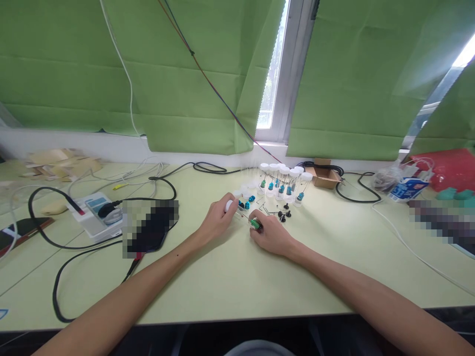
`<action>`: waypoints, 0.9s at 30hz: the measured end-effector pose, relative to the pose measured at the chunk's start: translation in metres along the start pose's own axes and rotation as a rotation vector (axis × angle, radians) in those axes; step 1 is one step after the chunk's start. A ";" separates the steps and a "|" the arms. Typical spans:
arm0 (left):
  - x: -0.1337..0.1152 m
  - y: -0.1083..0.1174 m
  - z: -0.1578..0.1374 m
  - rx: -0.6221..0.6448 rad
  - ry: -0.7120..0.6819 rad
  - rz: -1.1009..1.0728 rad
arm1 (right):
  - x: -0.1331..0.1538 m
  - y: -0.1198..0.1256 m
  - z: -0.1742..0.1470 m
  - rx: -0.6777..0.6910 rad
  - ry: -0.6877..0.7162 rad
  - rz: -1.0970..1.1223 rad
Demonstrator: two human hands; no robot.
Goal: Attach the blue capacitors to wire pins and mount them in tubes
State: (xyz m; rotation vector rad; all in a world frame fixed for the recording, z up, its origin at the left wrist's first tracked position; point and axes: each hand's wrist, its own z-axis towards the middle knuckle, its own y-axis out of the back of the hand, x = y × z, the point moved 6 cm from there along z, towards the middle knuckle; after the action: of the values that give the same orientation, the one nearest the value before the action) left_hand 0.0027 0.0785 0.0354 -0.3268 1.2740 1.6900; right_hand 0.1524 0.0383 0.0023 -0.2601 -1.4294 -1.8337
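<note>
Head view: over the table [222, 287], fingers of the left hand [216, 218] pinch a white cap [228, 205] and those of the right hand [272, 233] a green piece [255, 224] near loose black parts [283, 216], among which a slack grip could drop it.

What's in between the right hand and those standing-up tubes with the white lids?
Thin metal bits and small black pieces lie between the right hand and the white-lidded tubes; the head view shows it.
</note>
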 end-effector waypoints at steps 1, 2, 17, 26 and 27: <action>0.001 0.000 0.000 -0.001 0.001 0.002 | 0.000 0.000 0.000 0.002 0.000 0.001; 0.001 -0.001 0.000 -0.001 0.002 0.005 | 0.000 0.000 0.000 0.003 0.001 0.002; 0.003 -0.002 -0.001 0.000 -0.036 0.077 | 0.001 -0.001 0.000 0.009 -0.003 -0.028; 0.002 -0.005 -0.003 -0.019 -0.018 0.080 | 0.000 -0.001 0.000 0.010 -0.006 -0.031; 0.002 -0.005 -0.003 -0.023 -0.014 0.079 | 0.001 -0.001 -0.001 0.007 -0.006 -0.032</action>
State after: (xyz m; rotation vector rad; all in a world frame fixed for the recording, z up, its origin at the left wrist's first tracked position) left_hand 0.0048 0.0767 0.0292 -0.2814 1.2726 1.7719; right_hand 0.1517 0.0375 0.0021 -0.2404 -1.4521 -1.8544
